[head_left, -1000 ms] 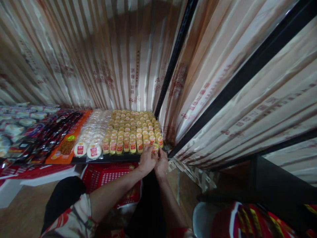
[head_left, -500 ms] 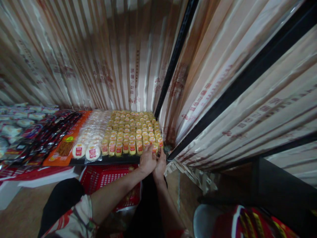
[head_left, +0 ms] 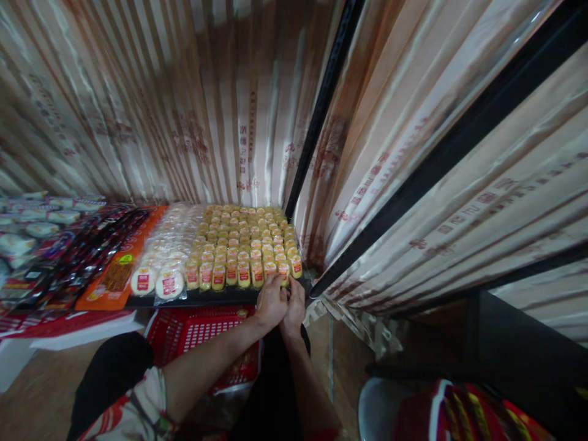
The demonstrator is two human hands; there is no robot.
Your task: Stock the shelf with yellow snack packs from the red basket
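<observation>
Small yellow cakes (head_left: 231,269) in clear wrappers with red labels stand in tight rows on a black shelf (head_left: 202,298). At the front right, my left hand (head_left: 272,301) and my right hand (head_left: 294,306) are side by side, touching. Their closed fingertips press on either side of one wrapped yellow cake (head_left: 283,272) in the front row, whose lower part is hidden by the fingers. To its right stands another wrapped cake (head_left: 296,267) at the row's end. Round white packaged cakes (head_left: 169,283) lie left of the yellow rows.
An orange snack packet (head_left: 108,285), dark packets (head_left: 68,263) and white packets (head_left: 18,245) fill the shelf's left. Beneath is a red basket (head_left: 188,334) between my knees. Pleated curtain (head_left: 266,122) and black posts (head_left: 321,110) bound the back and right.
The cake between my hands has moved down and slightly left, in line with the front row. Both hands have shifted slightly down with it, and the view has moved a little.
</observation>
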